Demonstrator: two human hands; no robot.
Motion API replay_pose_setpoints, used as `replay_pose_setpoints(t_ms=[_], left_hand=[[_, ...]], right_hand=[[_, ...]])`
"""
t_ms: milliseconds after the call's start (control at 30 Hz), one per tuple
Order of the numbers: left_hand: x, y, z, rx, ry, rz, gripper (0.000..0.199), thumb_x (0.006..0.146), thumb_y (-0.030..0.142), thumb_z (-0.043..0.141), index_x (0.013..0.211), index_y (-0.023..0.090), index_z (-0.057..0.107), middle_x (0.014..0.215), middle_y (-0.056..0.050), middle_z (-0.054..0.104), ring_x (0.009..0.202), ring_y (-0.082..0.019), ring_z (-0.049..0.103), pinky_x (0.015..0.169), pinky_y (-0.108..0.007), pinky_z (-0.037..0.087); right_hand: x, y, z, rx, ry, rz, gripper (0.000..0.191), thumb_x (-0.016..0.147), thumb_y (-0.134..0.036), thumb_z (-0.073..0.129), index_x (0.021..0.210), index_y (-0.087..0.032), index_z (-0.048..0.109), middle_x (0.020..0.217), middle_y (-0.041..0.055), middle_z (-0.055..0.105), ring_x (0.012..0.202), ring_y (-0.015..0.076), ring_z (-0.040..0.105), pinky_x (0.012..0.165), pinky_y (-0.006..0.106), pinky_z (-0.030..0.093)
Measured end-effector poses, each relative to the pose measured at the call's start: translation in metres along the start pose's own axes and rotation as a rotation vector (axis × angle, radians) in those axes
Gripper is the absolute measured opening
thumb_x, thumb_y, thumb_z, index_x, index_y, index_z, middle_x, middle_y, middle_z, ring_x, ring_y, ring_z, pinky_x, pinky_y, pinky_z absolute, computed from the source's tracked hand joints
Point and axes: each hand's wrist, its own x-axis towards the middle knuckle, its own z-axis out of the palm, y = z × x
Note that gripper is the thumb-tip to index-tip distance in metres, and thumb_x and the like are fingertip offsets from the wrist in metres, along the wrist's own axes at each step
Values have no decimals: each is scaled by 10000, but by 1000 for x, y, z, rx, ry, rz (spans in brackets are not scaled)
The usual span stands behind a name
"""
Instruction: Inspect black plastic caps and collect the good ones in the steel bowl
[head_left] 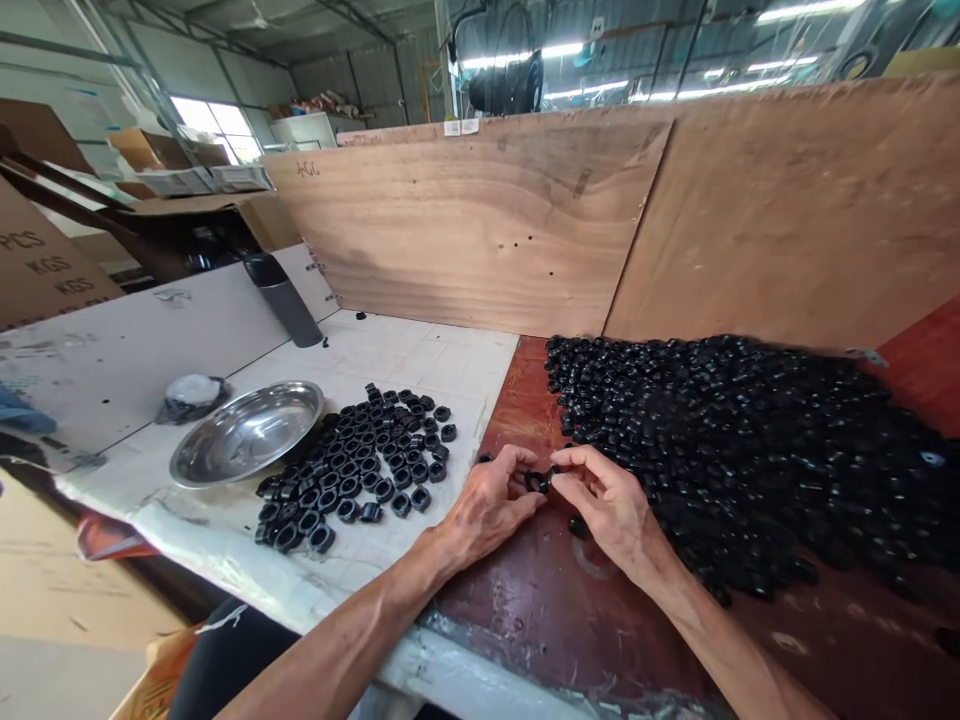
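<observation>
My left hand (491,505) pinches a small black plastic ring (537,482) just above the reddish-brown board (517,610). Close against it, my right hand (607,500) has thumb and forefinger pressed together on a small dark piece at the ring's right side; its exact shape is hidden by the fingers. A loose black part (577,527) lies under my right hand. To the right spreads a big heap of small black parts (735,430). On the white surface at left sit many black rings (367,465), mostly lying flat with their holes upward.
A shallow steel bowl (247,435) stands left of the rings, beside a plastic-wrapped bundle (193,392). A dark grey bottle (285,300) leans at the left partition. Plywood panels (480,220) wall off the back. Cardboard boxes (45,230) are stacked at far left.
</observation>
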Motion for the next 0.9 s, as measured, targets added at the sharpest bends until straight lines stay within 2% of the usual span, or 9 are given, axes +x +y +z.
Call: replay_pose_setpoints(t_ms=[133, 267, 367, 433, 533, 633, 700, 800, 900], left_hand=[[-3, 7, 0, -153, 6, 67, 357, 864, 253, 718, 1161, 192, 530, 1086, -38, 681, 972, -151, 662, 865, -285, 557], [-4, 14, 1, -291, 36, 45, 359, 847, 278, 761, 1119, 176, 551, 1042, -44, 704, 921, -144, 684, 848, -275, 568], [-5, 16, 0, -263, 49, 26, 310, 856, 308, 756, 1084, 154, 614, 999, -55, 716, 879, -162, 700, 808, -282, 579], [-5, 15, -1, -197, 70, 86, 279, 869, 311, 746, 1084, 160, 649, 1026, -51, 712, 913, -166, 701, 849, -291, 576], [-4, 10, -1, -103, 112, 249, 232, 880, 266, 737, 1087, 189, 664, 1066, -25, 699, 971, -139, 682, 899, -261, 554], [-4, 8, 0, -69, 132, 364, 229, 873, 220, 741, 1086, 183, 665, 1072, -30, 698, 993, -129, 671, 903, -244, 547], [-3, 9, 1, -60, 138, 377, 237, 864, 216, 748, 1085, 174, 671, 1071, -37, 698, 991, -130, 670, 901, -244, 547], [-3, 11, 1, -74, 158, 332, 222, 862, 238, 753, 1061, 169, 682, 1036, -31, 705, 946, -124, 676, 883, -238, 543], [-3, 13, 0, -85, 156, 276, 209, 866, 262, 748, 1047, 168, 701, 1017, -36, 708, 929, -135, 679, 876, -255, 548]], right_hand=[[-2, -3, 0, -94, -36, -169, 155, 925, -297, 591, 1024, -207, 671, 1041, 29, 649, 951, 162, 611, 846, 280, 475], [-3, -6, -2, -103, -31, -159, 133, 927, -282, 613, 1035, -223, 664, 1027, 7, 649, 916, 146, 617, 841, 270, 481], [-3, -7, -3, -100, -30, -160, 114, 934, -295, 616, 1016, -236, 668, 1029, -3, 654, 936, 144, 628, 849, 264, 486], [-3, -7, -2, -92, -20, -137, 141, 927, -318, 631, 1036, -236, 669, 1016, -5, 666, 919, 143, 642, 831, 258, 499], [-5, -7, 1, -83, 28, -122, 232, 919, -356, 655, 1104, -217, 652, 986, 6, 685, 850, 136, 667, 787, 246, 528], [-8, -8, 4, -179, 107, -262, 244, 959, -345, 618, 1135, -177, 628, 962, 28, 699, 786, 121, 678, 740, 219, 535], [-9, -11, 4, -253, 121, -346, 191, 988, -315, 579, 1100, -168, 626, 895, 23, 699, 715, 104, 664, 685, 202, 517], [-10, -16, -1, -268, 39, -350, 139, 989, -285, 563, 1057, -184, 630, 845, 9, 680, 689, 106, 639, 671, 215, 496], [-9, -19, -6, -221, -69, -275, 147, 981, -277, 552, 1077, -193, 626, 803, 0, 670, 697, 124, 637, 694, 241, 495]])
